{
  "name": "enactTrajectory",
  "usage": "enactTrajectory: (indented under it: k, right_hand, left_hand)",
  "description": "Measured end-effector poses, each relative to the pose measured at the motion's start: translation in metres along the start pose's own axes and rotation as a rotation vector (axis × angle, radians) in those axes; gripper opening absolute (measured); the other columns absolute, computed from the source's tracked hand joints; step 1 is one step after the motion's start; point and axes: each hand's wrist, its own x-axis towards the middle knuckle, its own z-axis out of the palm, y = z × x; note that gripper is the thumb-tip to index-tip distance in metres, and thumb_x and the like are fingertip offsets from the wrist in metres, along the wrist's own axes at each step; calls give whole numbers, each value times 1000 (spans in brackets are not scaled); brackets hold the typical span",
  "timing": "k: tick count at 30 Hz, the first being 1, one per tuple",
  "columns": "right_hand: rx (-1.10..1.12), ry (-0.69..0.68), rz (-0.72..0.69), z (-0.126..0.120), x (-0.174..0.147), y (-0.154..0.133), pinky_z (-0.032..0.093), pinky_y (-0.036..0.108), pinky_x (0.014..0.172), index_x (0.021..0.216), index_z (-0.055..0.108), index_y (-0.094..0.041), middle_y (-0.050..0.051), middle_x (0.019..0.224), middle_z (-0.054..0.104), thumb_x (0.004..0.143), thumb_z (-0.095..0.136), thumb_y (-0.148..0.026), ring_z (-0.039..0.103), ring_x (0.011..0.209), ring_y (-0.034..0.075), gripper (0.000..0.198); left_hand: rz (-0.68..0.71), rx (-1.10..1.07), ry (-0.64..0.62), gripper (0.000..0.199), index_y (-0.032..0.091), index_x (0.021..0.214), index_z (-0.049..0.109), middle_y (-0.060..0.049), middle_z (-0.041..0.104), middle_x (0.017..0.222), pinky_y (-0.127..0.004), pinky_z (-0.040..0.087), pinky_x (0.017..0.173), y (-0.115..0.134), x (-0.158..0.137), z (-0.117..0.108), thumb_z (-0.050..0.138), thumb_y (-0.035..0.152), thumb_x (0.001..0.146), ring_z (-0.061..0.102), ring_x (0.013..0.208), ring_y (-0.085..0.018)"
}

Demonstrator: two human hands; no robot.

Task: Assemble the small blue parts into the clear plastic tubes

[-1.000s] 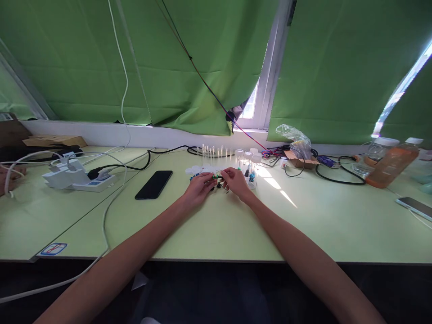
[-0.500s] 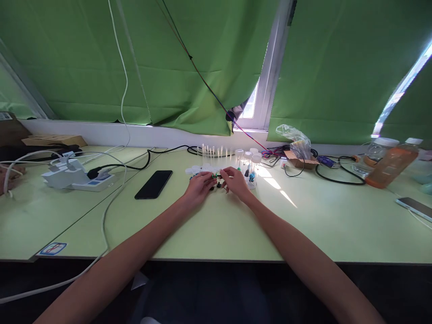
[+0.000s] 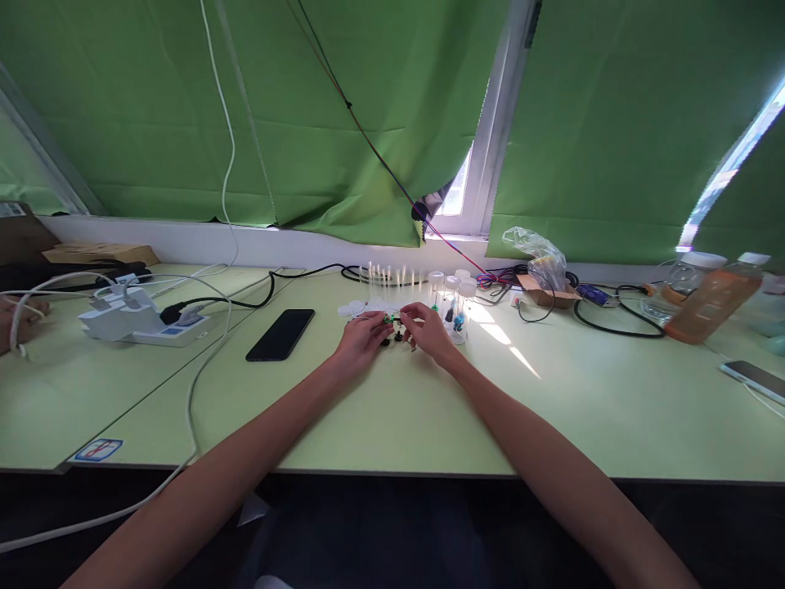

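My left hand (image 3: 363, 335) and my right hand (image 3: 430, 335) come close together over the middle of the table. Between the left fingertips is a small green piece (image 3: 388, 318). The right thumb and finger close on a small dark piece (image 3: 396, 320) that meets the green one; whether they are joined is too small to tell. Just below the fingertips, little black pieces (image 3: 385, 342) lie on the tabletop. Beside my right hand stand several clear capped tubes (image 3: 454, 304) with small black, blue and green pieces inside. Round white lids (image 3: 351, 309) lie behind my left hand.
Open clear tubes (image 3: 392, 286) stand in a row behind my hands. A black phone (image 3: 280, 334) lies to the left, near a white power strip (image 3: 177, 330) and cables. Rightward are a small cardboard box (image 3: 545, 293) and an orange bottle (image 3: 711, 303). Another person's hand (image 3: 21, 323) shows far left.
Both hands stay in nearly the same place. The fingertips and the green piece between them have shifted only slightly.
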Motion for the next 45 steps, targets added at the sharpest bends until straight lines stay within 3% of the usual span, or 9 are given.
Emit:
enactTrajectory:
  k: [14,17,22,25,45]
  right_hand:
    - [2,22,27,0,-1,-2,39,17,35,85,54,-19,-4,56,59,88,56,-47,49,38,7,27]
    - [-23,37,20,0,-2,-1,40,18,34,84,54,-19,-2,63,62,90,53,-47,53,39,8,28]
    - [-13,36,1,0,-2,-2,44,19,35,91,56,-19,4,92,66,85,60,-43,63,50,10,25]
    - [-6,23,-11,0,-2,-3,44,18,36,94,56,-19,4,95,64,82,64,-36,63,52,9,22]
    - [-1,32,27,-1,-2,-2,36,17,36,83,55,-20,-5,51,58,88,54,-46,46,35,7,27]
  left_hand:
    - [24,52,-41,10,12,73,60,-5,63,68,-24,54,64,-2,-2,2,66,7,79,63,61,-12]
    - [46,48,-22,10,12,74,60,-4,63,68,-24,54,64,-3,-2,2,65,5,79,64,60,-12]
    - [53,36,15,11,12,73,60,-5,64,69,-25,54,64,-3,-1,2,64,5,80,63,60,-12]
    - [53,31,14,11,12,73,60,-5,64,68,-25,55,65,-2,-1,2,65,5,79,64,61,-12]
    - [58,71,-85,12,12,73,62,-5,65,69,-25,52,64,-7,2,-3,74,10,73,63,61,-12]
